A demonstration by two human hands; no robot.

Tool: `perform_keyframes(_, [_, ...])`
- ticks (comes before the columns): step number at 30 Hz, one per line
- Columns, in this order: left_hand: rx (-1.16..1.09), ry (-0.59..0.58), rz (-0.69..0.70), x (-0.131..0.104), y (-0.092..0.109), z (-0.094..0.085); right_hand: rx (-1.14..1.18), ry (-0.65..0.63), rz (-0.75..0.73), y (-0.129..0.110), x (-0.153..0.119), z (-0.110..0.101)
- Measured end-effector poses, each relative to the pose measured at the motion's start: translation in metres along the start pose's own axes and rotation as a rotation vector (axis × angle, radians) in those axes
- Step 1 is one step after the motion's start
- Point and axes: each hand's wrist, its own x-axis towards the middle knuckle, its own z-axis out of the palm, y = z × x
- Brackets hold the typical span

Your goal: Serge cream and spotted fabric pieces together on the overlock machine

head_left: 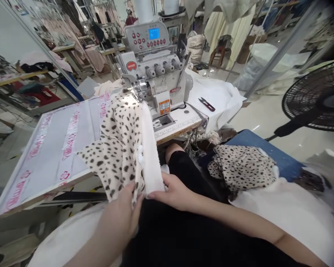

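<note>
Spotted fabric (119, 129) runs lengthwise from the needle area of the sewing machine (160, 74) down toward the person's lap, its long axis nearly in line with the view and its near end between the two hands. One pointed corner juts out to the left, over the edge of the side board (64, 137). The cloth is cream with dark, uneven blotches, soft-looking and rumpled into lengthwise folds. Along its right side lies a plain white strip (151, 155), smoother and fairly straight, with a small white bunch (140, 155) at the border between them. The left hand (121, 213) is closed on the spotted cloth's near end, fingers and thumb gripping the folds. The right hand (176, 191) pinches the strip's lower end narrowly between thumb and fingers.
</note>
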Motion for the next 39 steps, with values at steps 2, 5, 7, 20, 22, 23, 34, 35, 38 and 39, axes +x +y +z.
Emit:
perform_keyframes(2, [0.028, 0.048, 0.000, -0.005, 0.003, 0.004, -0.011, -0.004, -0.020, 0.001, -0.009, 0.000])
perform_keyframes(5, [0.022, 0.041, 0.093, -0.008, 0.005, 0.004, -0.006, -0.022, -0.056, -0.002, -0.021, -0.001])
perform_keyframes(7, [-0.002, 0.041, 0.137, -0.010, 0.009, 0.006, -0.012, -0.041, -0.076, -0.006, -0.027, -0.001])
perform_keyframes(20, [-0.288, 0.094, -0.248, -0.022, 0.022, 0.016, -0.054, 0.145, -0.151, -0.012, -0.041, 0.002])
perform_keyframes(22, [-0.296, 0.103, -0.190, -0.022, 0.024, 0.012, -0.064, 0.188, -0.180, -0.014, -0.039, 0.004])
perform_keyframes(23, [-0.292, 0.102, -0.155, -0.021, 0.025, 0.010, -0.085, 0.194, -0.204, -0.016, -0.038, 0.005])
perform_keyframes(34, [-0.203, 0.062, -0.054, -0.019, 0.031, 0.005, -0.319, 0.134, -0.275, -0.020, -0.039, 0.006])
perform_keyframes(35, [-0.206, 0.063, -0.066, -0.019, 0.031, 0.004, -0.315, 0.133, -0.269, -0.019, -0.038, 0.006])
perform_keyframes(38, [-0.209, 0.060, -0.072, -0.016, 0.032, 0.002, -0.321, 0.134, -0.271, -0.016, -0.036, 0.007])
perform_keyframes(39, [-0.211, 0.059, -0.052, -0.016, 0.032, 0.001, -0.328, 0.134, -0.273, -0.016, -0.035, 0.007])
